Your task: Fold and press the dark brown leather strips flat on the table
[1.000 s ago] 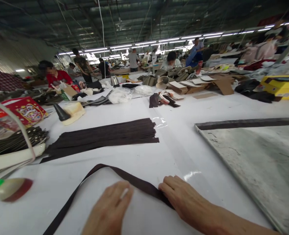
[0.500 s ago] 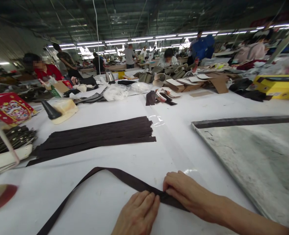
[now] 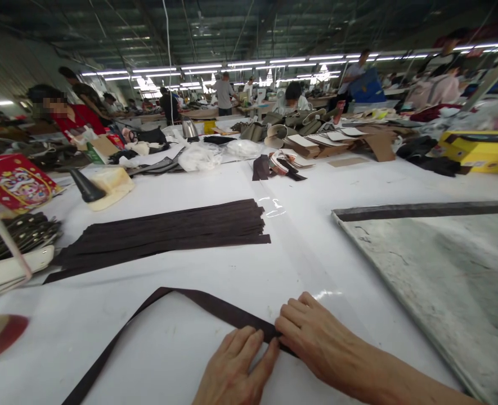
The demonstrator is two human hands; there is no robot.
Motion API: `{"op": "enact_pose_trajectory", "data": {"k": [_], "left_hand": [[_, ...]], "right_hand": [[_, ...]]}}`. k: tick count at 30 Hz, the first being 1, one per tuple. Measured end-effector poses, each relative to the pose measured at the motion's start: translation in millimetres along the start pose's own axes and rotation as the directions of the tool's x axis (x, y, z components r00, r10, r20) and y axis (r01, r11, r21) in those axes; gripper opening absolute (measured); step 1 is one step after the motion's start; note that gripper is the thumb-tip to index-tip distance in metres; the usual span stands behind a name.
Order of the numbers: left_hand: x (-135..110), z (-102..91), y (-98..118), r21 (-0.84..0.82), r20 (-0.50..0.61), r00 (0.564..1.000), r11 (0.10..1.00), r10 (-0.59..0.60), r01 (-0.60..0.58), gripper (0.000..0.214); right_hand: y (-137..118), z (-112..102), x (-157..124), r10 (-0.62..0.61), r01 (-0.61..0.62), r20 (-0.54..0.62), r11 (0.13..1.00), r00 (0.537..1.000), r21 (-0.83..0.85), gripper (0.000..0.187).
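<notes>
A long dark brown strip [image 3: 156, 306] lies bent on the white table [image 3: 308, 253] in front of me. My left hand [image 3: 234, 368] lies flat with its fingers stretched out, fingertips pressing on the strip's right part. My right hand [image 3: 312, 334] rests beside it with curled fingers pressing the same strip at its right end. The two hands touch at the fingertips. Further back lies a stack of several similar dark strips [image 3: 168, 230].
A scuffed grey board [image 3: 443, 270] with a dark strip [image 3: 426, 210] along its far edge fills the right. At left sit a red patterned box [image 3: 14, 185], a pile of straps [image 3: 12, 236], a white curved object [image 3: 8, 270]. Other people work at cluttered tables behind.
My left hand slid right along the strip until its fingertips met my right hand. My right hand stayed on the strip's end. The camera view shifted slightly.
</notes>
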State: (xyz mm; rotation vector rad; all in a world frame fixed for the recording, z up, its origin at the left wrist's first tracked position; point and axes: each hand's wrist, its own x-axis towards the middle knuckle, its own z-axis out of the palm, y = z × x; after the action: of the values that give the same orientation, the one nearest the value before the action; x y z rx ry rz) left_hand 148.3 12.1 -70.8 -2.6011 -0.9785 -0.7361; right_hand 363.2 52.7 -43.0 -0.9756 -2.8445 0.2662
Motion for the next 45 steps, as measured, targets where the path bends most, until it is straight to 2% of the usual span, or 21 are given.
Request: {"op": "enact_pose_trajectory", "data": {"k": [6, 8, 11, 14, 16, 18, 22, 26, 29, 34, 40, 42, 45], "left_hand": [[-1.3, 2.3, 0.4, 0.001, 0.021, 1.000, 1.000, 0.015, -0.015, 0.035], [-1.2, 2.9, 0.5, -0.011, 0.022, 1.000, 1.000, 0.014, -0.014, 0.036], [-0.9, 3.4, 0.4, -0.028, 0.023, 1.000, 1.000, 0.003, -0.002, 0.039], [-1.8, 4.7, 0.4, -0.042, 0.035, 0.999, 0.999, -0.007, 0.009, 0.041], [-3.9, 6.5, 0.7, -0.048, 0.044, 0.999, 0.999, -0.007, 0.009, 0.042], [-6.5, 8.2, 1.1, -0.044, 0.052, 0.999, 0.999, -0.007, 0.009, 0.043], [-7.4, 5.0, 0.2, -0.122, 0.080, 0.996, 0.991, -0.048, 0.058, 0.040], [2.5, -7.3, -8.7, -0.288, 0.093, 0.970, 0.927, -0.223, 0.240, 0.029], [10.3, -11.4, -20.8, -0.353, 0.160, 0.957, 0.891, -0.241, 0.284, 0.035], [9.0, -7.5, -38.2, -0.368, 0.316, 0.942, 0.900, -0.114, 0.232, 0.042], [0.1, -7.6, -46.2, -0.250, 0.323, 0.946, 0.963, -0.017, 0.103, 0.050], [-1.1, -8.0, -47.5, -0.208, 0.307, 0.951, 0.977, 0.014, 0.053, 0.052], [-0.4, -7.7, -47.5, -0.133, 0.303, 0.952, 0.991, 0.049, -0.009, 0.055]], "right_hand": [[-0.5, 7.7, -1.0, -0.033, 0.029, -0.049, 0.997, 0.998, -0.072, 0.019], [-3.1, 10.1, 0.4, -0.007, 0.002, -0.080, 0.998, 0.997, -0.059, 0.022], [-6.1, 13.1, 2.5, 0.217, -0.209, -0.106, 0.974, 0.970, 0.082, 0.020], [-3.9, 9.5, 3.5, 0.466, -0.438, -0.014, 0.841, 0.885, 0.319, 0.020], [-0.3, 2.9, 2.1, 0.518, -0.494, 0.079, 0.743, 0.852, 0.453, 0.026], [2.1, -4.5, -1.2, 0.498, -0.482, 0.123, 0.703, 0.859, 0.523, 0.028], [-2.9, -10.8, -9.7, 0.397, -0.388, 0.083, 0.795, 0.914, 0.467, 0.006], [-8.4, -3.2, -10.8, 0.394, -0.382, 0.061, 0.826, 0.917, 0.413, 0.019], [-5.2, 2.6, -9.8, 0.389, -0.364, 0.034, 0.823, 0.920, 0.435, 0.020], [7.7, 4.7, -17.8, 0.403, -0.345, -0.004, 0.788, 0.915, 0.509, 0.021], [23.0, -0.8, -32.3, 0.396, -0.303, -0.024, 0.738, 0.918, 0.603, 0.010], [24.6, -3.1, -34.7, 0.372, -0.278, -0.036, 0.753, 0.928, 0.597, 0.010], [24.0, -3.4, -36.4, 0.300, -0.229, -0.074, 0.844, 0.951, 0.486, 0.016]]}}
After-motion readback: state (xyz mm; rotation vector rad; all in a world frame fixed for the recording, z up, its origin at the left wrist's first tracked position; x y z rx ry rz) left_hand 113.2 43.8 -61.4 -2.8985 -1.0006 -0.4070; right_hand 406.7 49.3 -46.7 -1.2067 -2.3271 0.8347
